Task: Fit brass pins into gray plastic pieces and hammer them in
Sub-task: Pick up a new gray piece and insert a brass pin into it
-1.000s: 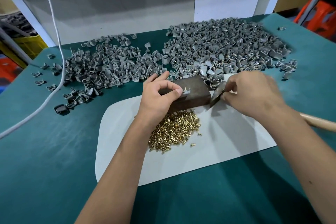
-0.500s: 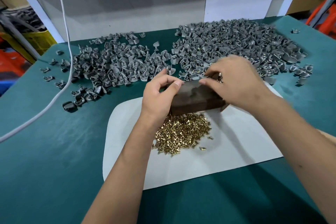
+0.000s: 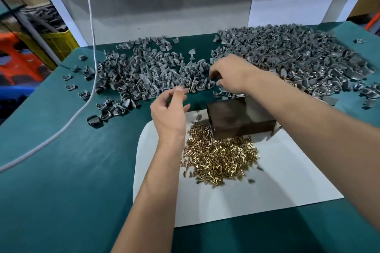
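Green-covered table (image 3: pixel 61 170) seen from above; near edge out of view, far edge met by a white upright panel (image 3: pixel 164 12), left edge dropping off beside yellow and orange crates.

White mat (image 3: pixel 257 195) laid on the near-centre of the table, far-left corner rounded, near edge straight. Heap of brass pins (image 3: pixel 220 158) on the mat's far half, a few strays scattered off to the right. Dark metal block (image 3: pixel 236 119) set just beyond the pins, straddling the mat's far edge, top face bare.

Gray plastic pieces in two spreads along the far side: left pile (image 3: pixel 144 76) thin and ragged, with loose outliers toward the left table edge; right pile (image 3: pixel 287 57) denser, reaching almost to the right edge. Narrow green gap between the two piles.

Left hand (image 3: pixel 170 113) held above the mat's far-left corner, fingers loosely bent, thumb and forefinger close together; nothing visibly held. Right hand (image 3: pixel 230 74) reached over the block to the gap between the piles, fingers curled downward at the pieces; blurred, so cannot tell whether a piece is gripped.

White cable (image 3: pixel 90 80) running down from the far side, across the left pile's fringe, then off toward the near left. Broad bare green cloth on the near left; narrower strip near right of the mat.
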### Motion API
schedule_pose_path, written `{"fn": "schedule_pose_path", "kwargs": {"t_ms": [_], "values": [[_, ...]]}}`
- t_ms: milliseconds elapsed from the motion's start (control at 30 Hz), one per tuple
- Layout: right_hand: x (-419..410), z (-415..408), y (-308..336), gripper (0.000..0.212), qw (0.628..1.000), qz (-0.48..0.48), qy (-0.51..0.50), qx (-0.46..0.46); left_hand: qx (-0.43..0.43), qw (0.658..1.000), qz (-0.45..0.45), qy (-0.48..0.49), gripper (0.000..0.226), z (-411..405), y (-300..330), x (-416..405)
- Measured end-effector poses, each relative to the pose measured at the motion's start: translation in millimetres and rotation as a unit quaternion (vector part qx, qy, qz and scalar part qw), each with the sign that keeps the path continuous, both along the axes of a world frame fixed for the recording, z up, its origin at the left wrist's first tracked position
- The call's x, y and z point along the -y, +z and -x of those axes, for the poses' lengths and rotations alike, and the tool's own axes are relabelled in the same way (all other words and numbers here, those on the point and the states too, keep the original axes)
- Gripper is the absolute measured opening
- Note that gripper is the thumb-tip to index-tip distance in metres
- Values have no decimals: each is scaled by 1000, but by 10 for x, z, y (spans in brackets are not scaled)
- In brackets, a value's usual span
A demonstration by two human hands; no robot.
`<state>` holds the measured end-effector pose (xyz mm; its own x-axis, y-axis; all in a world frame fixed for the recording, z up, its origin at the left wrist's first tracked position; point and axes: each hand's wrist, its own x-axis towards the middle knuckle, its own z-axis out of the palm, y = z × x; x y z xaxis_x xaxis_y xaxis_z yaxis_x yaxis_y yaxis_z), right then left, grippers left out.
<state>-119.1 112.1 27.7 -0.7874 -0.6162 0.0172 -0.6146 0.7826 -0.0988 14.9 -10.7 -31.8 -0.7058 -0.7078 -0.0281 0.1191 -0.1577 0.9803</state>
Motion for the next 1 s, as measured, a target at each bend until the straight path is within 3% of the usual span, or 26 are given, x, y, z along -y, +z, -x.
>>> {"fn": "schedule_pose_path", "kwargs": {"t_ms": [200,333,400,500,600,667,800,933,1000], "values": [[181,95,-85,15,999,-20,33,22,-10,999,-44,0,22,2,23,64],[184,-48,0,6,992,111,38,35,-19,999,-27,-21,9,-6,5,70],[204,-184,50,6,980,180,57,64,-28,997,-34,-61,15,-20,0,80],[240,-350,90,6,973,191,82,101,-57,989,-98,-99,19,-58,21,116],[219,-425,117,16,972,192,75,112,-55,990,-94,-93,13,-83,25,167],[212,-492,109,14,978,161,78,103,-41,996,-61,-52,11,-87,8,203],[291,-698,35,9,992,-20,104,67,-40,996,-72,46,6,-67,6,304],[381,-796,11,36,994,-61,88,36,-65,989,-108,76,6,-41,-4,336],[419,-819,-10,36,994,-69,84,15,-65,990,-104,76,6,-27,-12,327]]}}
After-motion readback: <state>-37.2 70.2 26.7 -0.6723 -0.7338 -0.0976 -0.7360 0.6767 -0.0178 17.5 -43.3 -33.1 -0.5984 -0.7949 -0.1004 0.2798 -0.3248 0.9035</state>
